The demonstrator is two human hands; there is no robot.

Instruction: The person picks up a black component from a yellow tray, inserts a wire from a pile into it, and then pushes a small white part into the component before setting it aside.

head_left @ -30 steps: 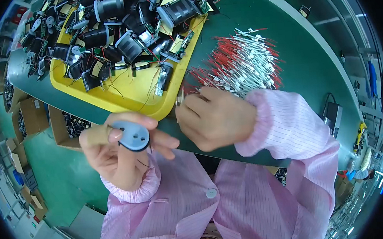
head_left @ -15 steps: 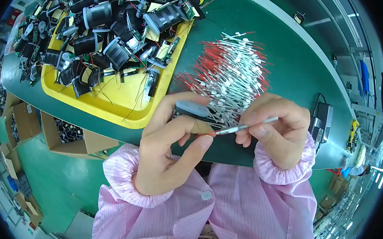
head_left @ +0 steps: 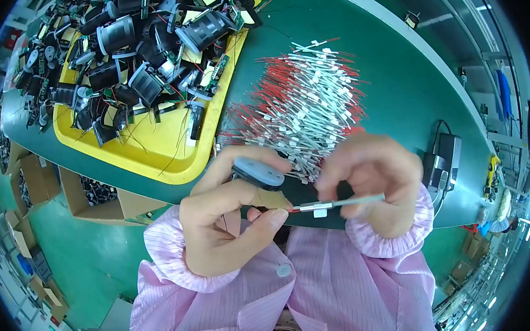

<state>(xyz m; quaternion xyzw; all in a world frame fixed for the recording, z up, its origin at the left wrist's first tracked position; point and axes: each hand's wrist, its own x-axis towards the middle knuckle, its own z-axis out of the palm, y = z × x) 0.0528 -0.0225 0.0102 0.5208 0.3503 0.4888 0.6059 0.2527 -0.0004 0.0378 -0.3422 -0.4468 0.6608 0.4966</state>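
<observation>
My left hand (head_left: pixel 226 220) grips a small round black part with a grey-blue end cap (head_left: pixel 258 173), held just above the table's near edge. My right hand (head_left: pixel 374 182) pinches a thin grey sleeved lead with a red wire tip and a white tag (head_left: pixel 335 204), lying level with its red tip at my left thumb and fingertips. Both hands are close together in front of my pink-sleeved chest.
A big heap of grey sleeved red leads (head_left: pixel 310 110) lies on the green table (head_left: pixel 394 76) just beyond my hands. A yellow tray (head_left: pixel 154 158) full of black round parts with wires and small boards sits at the left. Cardboard boxes (head_left: pixel 104 198) stand below the table; a black device (head_left: pixel 446 159) lies right.
My right hand took one lead from the heap and brought it level to my left hand. The left hand rose and turned with the round part, its cap now facing away.
</observation>
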